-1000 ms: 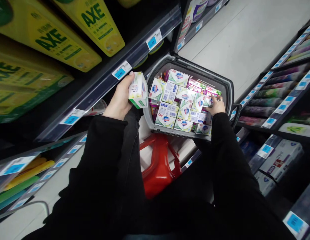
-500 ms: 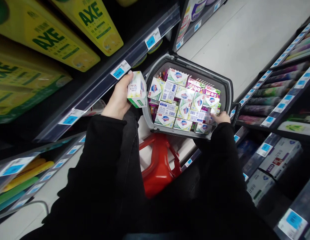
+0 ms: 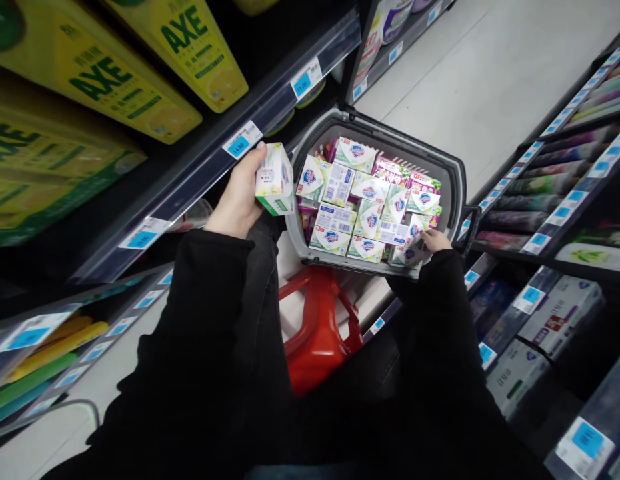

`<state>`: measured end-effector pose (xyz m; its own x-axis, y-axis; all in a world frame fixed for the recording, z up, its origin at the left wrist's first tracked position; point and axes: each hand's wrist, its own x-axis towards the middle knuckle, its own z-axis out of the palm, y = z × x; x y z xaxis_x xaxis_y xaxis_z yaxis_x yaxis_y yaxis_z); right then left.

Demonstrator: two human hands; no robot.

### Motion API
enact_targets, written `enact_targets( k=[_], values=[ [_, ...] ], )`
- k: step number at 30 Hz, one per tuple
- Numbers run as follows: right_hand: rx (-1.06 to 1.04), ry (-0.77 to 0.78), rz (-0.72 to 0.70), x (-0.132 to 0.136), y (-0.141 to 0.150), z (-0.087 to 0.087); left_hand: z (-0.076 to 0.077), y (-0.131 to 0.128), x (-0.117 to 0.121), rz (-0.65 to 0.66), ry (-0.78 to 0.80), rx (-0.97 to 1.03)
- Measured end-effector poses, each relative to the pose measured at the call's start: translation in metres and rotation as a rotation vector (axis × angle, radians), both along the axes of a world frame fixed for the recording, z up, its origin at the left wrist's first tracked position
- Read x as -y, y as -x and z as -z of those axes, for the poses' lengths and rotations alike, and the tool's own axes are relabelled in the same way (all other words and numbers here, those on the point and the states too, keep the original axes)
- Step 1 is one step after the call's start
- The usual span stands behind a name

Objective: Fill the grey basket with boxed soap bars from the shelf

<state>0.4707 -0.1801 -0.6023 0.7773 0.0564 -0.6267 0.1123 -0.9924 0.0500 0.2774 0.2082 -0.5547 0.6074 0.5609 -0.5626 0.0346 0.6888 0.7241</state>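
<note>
Box clasped in the left hand, just beside the basket's left rim; its longer visible edges run up and down the view, green-edged end toward the wearer. The right hand has fingertips on a pack inside, near the right end; I cannot tell whether they grip.

White soap carton, green along its lower edge, tilted, left of centre in the frame; a matching carton (blue-and-red shield emblem showing) lies right of centre, among similar packed cartons.
</note>
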Motion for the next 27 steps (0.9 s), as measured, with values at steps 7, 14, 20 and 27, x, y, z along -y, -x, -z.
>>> enact_targets(
  k=[7,14,20,27],
  values=[
    [0.206,-0.034,0.067,0.0,-0.037,-0.01,0.001,0.001,0.001,-0.013,0.002,0.006],
    [0.318,-0.265,0.049,-0.027,-0.064,0.004,0.004,0.003,-0.001,0.019,-0.006,0.007],
    [0.294,-0.262,-0.023,-0.021,-0.065,0.012,-0.01,-0.001,0.002,-0.007,0.015,-0.01],
    [0.298,-0.247,-0.027,-0.02,-0.071,0.012,-0.011,-0.002,0.003,-0.011,0.012,-0.018]
  ],
)
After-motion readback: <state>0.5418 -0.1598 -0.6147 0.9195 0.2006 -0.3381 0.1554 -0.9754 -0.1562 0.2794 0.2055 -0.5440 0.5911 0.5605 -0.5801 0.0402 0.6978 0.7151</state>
